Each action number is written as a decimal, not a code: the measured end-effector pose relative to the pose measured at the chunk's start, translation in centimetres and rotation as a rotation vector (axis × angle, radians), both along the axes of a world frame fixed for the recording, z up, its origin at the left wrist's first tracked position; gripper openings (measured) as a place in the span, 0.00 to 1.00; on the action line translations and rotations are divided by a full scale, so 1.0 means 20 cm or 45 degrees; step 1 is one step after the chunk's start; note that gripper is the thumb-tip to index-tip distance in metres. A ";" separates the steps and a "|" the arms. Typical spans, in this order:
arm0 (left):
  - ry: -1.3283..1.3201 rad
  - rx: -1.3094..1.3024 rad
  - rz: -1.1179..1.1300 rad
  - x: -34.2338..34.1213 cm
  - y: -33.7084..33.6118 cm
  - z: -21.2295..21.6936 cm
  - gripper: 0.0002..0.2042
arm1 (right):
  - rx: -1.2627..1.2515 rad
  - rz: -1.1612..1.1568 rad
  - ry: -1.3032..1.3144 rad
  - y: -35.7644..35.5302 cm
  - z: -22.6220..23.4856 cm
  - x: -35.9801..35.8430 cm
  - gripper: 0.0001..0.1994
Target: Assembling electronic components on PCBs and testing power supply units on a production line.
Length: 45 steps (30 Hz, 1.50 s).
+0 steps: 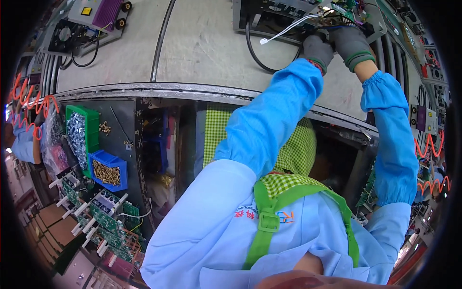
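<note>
1. Head view: both gloved hands reach to the near side of an open metal case (243,17) at the upper right, which sits on a pale worktop (207,48).
2. The left hand (317,50), in a grey glove, is at the case's near edge, its fingers turned in toward the wiring. I cannot tell whether it is grasping anything.
3. The right hand (350,45), in a grey glove with a green cuff, is just beside it, with its fingers among the wires below a green circuit board (344,14). Its grip is hidden too; it may be pinching a wire, but the view is too poor to be sure.
4. A white cable (290,30) runs out leftward from the case and ends in a small plug, near the left hand. A black cord (254,54) loops from the case down over the worktop.
5. A second case (89,29) with a purple panel lies well apart, at the upper left.
6. Below the worktop's left part, a green bin (94,120) stands beside a blue bin (121,178) of brass-coloured screws.
</note>
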<state>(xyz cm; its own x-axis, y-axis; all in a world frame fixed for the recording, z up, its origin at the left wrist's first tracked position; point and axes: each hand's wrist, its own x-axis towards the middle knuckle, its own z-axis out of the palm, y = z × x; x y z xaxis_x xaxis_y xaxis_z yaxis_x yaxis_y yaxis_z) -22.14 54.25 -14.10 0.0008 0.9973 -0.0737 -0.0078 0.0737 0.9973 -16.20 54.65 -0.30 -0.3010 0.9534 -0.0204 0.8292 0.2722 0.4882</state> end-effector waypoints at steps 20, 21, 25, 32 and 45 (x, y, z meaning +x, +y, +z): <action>1.165 0.162 -0.362 0.02 0.06 0.11 0.19 | -0.188 -0.177 -0.059 0.01 0.05 -0.07 0.13; 1.176 0.158 -0.450 0.01 0.06 0.12 0.19 | -0.183 -0.175 -0.043 0.00 0.05 -0.07 0.13; 1.056 0.119 -0.438 -0.01 0.06 0.13 0.21 | -0.103 -0.097 -0.009 -0.01 0.05 -0.06 0.13; 1.006 0.339 -0.201 0.01 0.09 0.13 0.17 | -0.223 -0.110 -0.105 0.02 0.05 -0.06 0.14; 0.891 0.341 -0.055 0.11 0.11 0.00 0.15 | -0.178 -0.148 -0.025 0.03 0.04 -0.06 0.15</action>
